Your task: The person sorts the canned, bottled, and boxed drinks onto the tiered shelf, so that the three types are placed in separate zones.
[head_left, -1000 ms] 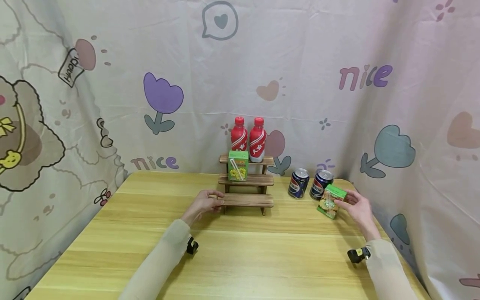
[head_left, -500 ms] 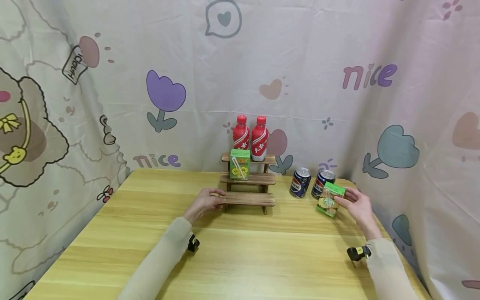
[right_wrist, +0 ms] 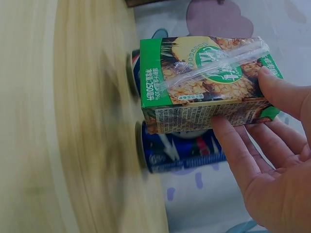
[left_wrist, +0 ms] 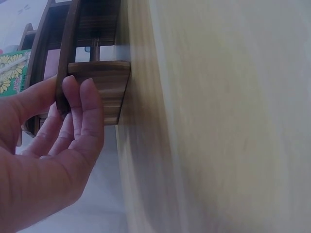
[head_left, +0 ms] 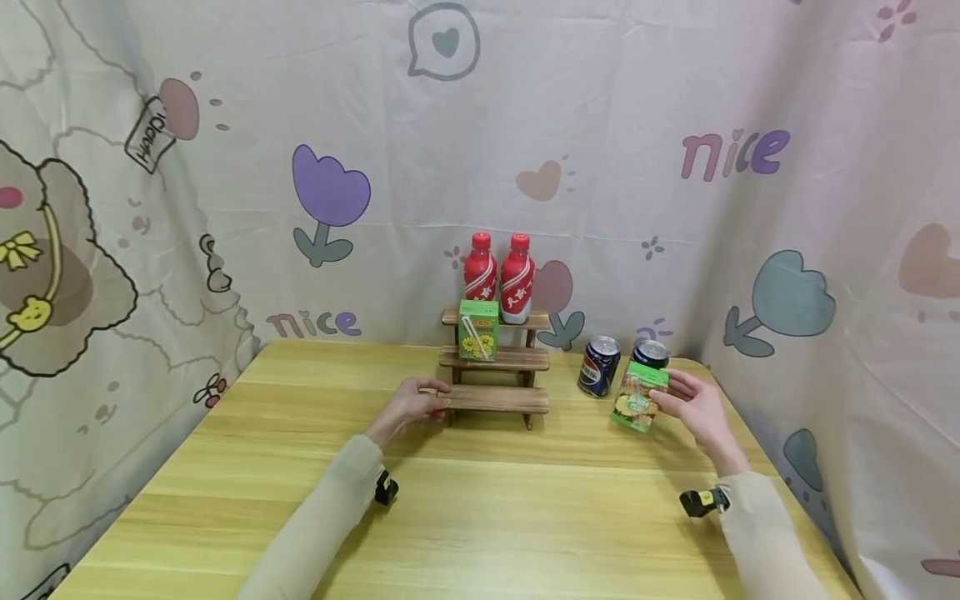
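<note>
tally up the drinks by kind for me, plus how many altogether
Red bottles: 2
Green cartons: 2, one of them in the right hand
Blue cans: 2, one partly hidden
Total: 6

Two red plastic bottles with white lettering (head_left: 517, 282) stand upright side by side, a green box-shaped carton printed with yellow flowers (head_left: 478, 331) just in front of the left one. Two dark-blue metal cans (head_left: 598, 367) (the right one partly hidden) stand on the yellow wood-grain bench (head_left: 525, 525), before a pale fabric curtain (head_left: 442, 158) printed with tulips and hearts.
</note>
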### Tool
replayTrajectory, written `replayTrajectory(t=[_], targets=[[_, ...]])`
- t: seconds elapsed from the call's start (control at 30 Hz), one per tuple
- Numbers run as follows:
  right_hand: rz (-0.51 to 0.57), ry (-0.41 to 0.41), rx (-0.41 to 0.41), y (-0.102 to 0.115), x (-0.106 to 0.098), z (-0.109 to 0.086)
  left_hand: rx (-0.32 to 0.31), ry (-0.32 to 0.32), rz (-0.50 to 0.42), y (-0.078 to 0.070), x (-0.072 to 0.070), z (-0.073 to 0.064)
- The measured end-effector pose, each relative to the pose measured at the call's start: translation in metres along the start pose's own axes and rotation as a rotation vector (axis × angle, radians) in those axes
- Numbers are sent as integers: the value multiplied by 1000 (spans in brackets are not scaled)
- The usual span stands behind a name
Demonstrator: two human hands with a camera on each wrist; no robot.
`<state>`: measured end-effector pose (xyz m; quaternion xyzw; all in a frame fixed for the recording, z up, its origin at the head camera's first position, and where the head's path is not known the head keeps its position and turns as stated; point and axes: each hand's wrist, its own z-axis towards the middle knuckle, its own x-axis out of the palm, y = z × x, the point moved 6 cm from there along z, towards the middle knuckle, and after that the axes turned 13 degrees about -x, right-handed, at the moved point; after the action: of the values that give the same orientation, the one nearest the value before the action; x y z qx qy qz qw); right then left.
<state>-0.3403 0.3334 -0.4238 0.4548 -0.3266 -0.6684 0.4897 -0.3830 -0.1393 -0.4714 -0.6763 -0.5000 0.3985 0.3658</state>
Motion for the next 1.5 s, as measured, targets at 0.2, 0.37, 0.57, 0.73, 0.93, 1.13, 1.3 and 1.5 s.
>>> replayTrajectory(t=[0.2, 0.37, 0.57, 0.73, 0.93, 1.13, 1.3, 1.5], targets=[[26, 21, -22, 7, 15, 4, -1, 1, 12, -1, -1, 1], [47, 33, -34, 9, 27, 10, 1, -4, 26, -1, -2, 0], [71, 58, -35, 13, 41, 16, 3, -3, 23, 0, -2, 0], [98, 64, -48, 21, 53, 22, -5, -7, 20, 0, -2, -1], [81, 83, -72, 31, 65, 29, -13, -5, 26, -2, -3, -1], [71, 103, -89, 44, 74, 36, -12, -1, 29, -3, -1, -2], [103, 127, -101, 58, 84, 42, -10, 0, 28, -4, -2, -2], [122, 142, -113, 69, 95, 49, -8, -1, 29, -3, -3, -1]])
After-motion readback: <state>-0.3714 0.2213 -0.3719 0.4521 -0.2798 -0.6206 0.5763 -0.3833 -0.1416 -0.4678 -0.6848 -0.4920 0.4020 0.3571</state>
